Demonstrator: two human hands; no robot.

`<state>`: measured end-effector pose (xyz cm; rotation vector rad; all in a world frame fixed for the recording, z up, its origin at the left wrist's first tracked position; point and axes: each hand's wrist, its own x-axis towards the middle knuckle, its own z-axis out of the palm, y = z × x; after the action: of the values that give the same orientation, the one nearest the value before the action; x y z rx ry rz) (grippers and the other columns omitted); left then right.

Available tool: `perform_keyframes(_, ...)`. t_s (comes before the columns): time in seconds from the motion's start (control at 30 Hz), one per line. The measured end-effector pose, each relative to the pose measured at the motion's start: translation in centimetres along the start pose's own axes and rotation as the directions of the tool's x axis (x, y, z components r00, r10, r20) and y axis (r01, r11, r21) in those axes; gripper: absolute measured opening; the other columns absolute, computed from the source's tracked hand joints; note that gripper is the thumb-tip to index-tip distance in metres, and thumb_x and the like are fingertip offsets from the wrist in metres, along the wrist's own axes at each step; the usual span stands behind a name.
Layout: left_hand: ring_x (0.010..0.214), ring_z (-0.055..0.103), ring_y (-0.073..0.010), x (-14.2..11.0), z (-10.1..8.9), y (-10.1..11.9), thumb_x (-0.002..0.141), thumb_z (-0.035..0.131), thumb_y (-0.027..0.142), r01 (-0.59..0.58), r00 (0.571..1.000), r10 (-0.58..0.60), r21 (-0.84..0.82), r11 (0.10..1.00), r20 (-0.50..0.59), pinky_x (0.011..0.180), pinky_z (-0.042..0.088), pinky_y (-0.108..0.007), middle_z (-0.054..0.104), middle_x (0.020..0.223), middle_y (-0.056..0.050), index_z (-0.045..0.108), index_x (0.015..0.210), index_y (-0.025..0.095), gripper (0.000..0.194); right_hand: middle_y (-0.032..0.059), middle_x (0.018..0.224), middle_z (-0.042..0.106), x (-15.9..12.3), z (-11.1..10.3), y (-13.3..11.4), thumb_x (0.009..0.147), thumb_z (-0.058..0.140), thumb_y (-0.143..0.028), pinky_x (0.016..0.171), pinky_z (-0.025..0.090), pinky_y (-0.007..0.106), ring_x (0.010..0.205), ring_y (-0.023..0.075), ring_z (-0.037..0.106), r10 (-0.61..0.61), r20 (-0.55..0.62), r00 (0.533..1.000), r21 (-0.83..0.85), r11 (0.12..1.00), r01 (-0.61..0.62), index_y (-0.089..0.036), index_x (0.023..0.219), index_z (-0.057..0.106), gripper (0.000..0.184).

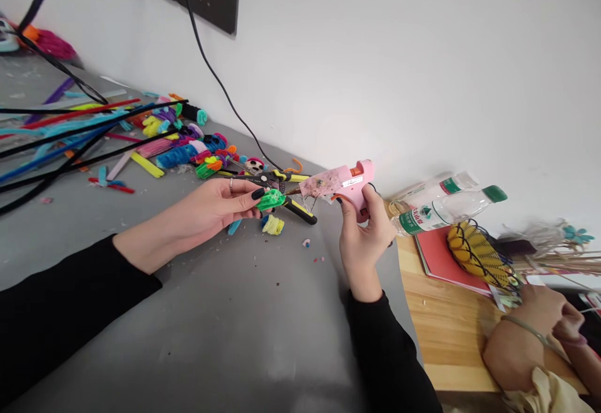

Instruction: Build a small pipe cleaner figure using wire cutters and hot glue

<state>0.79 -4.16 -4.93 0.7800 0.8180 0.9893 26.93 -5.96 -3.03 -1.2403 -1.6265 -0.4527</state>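
Observation:
Between the thumb and fingers of my left hand (pixel 230 203) is a small green fuzzy piece (pixel 271 199) that looks made of pipe cleaner. My right hand (pixel 366 228) grips a pink glue gun (pixel 335 183) by its handle. The gun's nozzle points left and is close to the green piece; whether they touch I cannot tell. Behind them lie pliers (pixel 300 211) with black and yellow handles. A yellow pipe-cleaner coil (pixel 273 225) rests on the grey table just below my left fingertips.
Pipe cleaners (pixel 61 128) and several small fuzzy figures (pixel 178 153) cover the table's left and back. At right are plastic bottles (pixel 436 216), a red folder (pixel 436 256) and a yellow woven item (pixel 474 253). Another person's arms (pixel 521 338) rest on the wooden table (pixel 451 338).

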Motion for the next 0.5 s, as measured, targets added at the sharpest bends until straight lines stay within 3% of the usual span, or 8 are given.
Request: perform_keyframes(0.5,0.073,0.066,-0.014,-0.35,0.3,0.41,0.056,0.104,0.033,0.002,1.0,-0.002,-0.004,1.0,-0.002,0.069,0.059,-0.023,0.078,0.085,-0.005,0.084,0.08,0.019,0.035,0.0014,0.077,0.065,-0.08,0.04,0.06,0.103,0.062,-0.042,0.056,0.047,0.028,0.06,0.0134,0.052,0.027,0.003,1.0,-0.014,1.0,-0.027,-0.018,0.114,0.072,0.029)
